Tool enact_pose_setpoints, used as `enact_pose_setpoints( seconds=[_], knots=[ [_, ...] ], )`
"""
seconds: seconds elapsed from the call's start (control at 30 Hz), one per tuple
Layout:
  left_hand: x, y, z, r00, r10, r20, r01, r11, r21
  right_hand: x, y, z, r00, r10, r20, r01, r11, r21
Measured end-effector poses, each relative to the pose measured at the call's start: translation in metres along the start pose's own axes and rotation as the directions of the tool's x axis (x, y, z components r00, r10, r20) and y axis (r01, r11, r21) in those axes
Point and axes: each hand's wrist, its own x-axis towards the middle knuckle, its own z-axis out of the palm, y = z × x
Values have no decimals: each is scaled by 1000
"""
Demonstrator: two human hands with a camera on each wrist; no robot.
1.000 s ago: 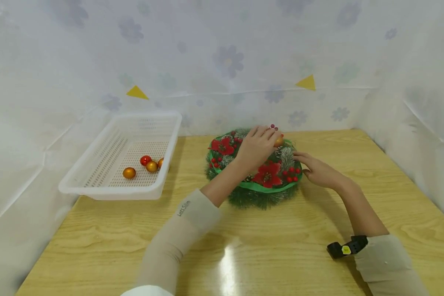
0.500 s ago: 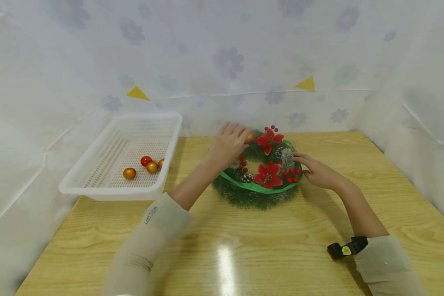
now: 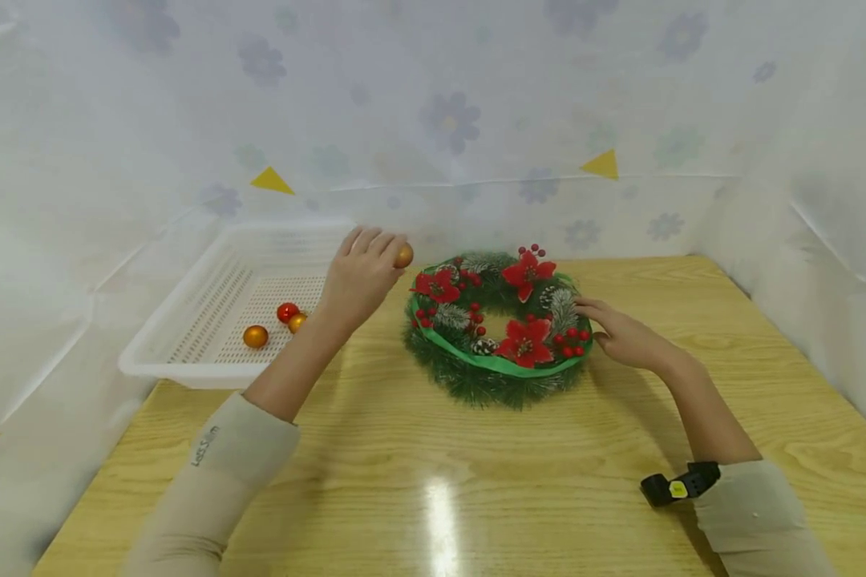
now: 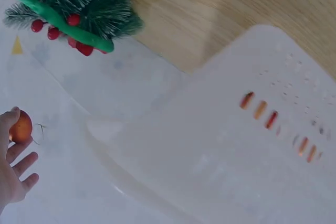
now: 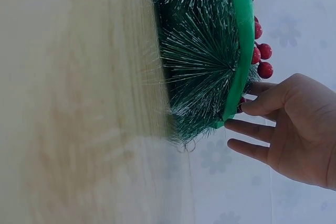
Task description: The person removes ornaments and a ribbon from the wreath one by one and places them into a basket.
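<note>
My left hand (image 3: 361, 280) pinches a gold bauble (image 3: 404, 256) in the air near the basket's right side. In the left wrist view the bauble (image 4: 21, 127) sits between thumb and fingertip, with a thin thread loop beside it; the other fingers are spread. A green wreath (image 3: 498, 385) lies on the table, trimmed with red poinsettias (image 3: 525, 343), berries, pinecones and a green ribbon. My right hand (image 3: 635, 340) touches its right edge with fairly straight fingers. In the right wrist view the fingertips of that hand (image 5: 304, 129) meet the ribbon (image 5: 241, 51) and berries.
A white perforated plastic basket (image 3: 188, 370) stands at the left, holding a red bauble (image 3: 287, 312) and gold baubles (image 3: 256, 336). A floral white curtain (image 3: 447, 160) hangs behind the wooden table (image 3: 534, 481). A black wrist camera (image 3: 678, 487) is strapped on my right arm.
My left hand has moved left from above the wreath to the basket's right side, carrying the gold bauble. The right hand and the wreath have stayed in place.
</note>
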Motion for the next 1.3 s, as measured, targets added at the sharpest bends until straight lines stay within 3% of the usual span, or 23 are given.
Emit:
enact_pose_setpoints(
  seconds=[0.3,0.5,0.7,0.9,1.07,1.23,1.3],
  knots=[
    [-42,-41,-8,996,-60,65,57,998,38,1,2,1,1000,-1,-9,1,1000,-20],
    [-67,-62,-9,983,-105,148,99,994,52,0,0,0,1000,2,-4,-2,1000,-9],
    [-88,-78,-13,957,-145,252,135,989,58,0,-2,0,1000,4,3,-4,1000,-6],
    [-104,-88,-9,933,-143,331,138,990,38,0,-3,-2,1000,7,6,-7,1000,-2],
    [-112,-93,-5,894,-144,424,145,989,29,1,-1,-1,1000,6,2,-6,1000,-7],
    [-116,-99,-2,869,-149,471,151,988,33,1,-1,-1,1000,6,-2,-6,1000,-6],
    [-118,-101,-1,851,-158,502,161,986,37,1,0,-1,1000,3,-3,-3,1000,-7]
  ],
)
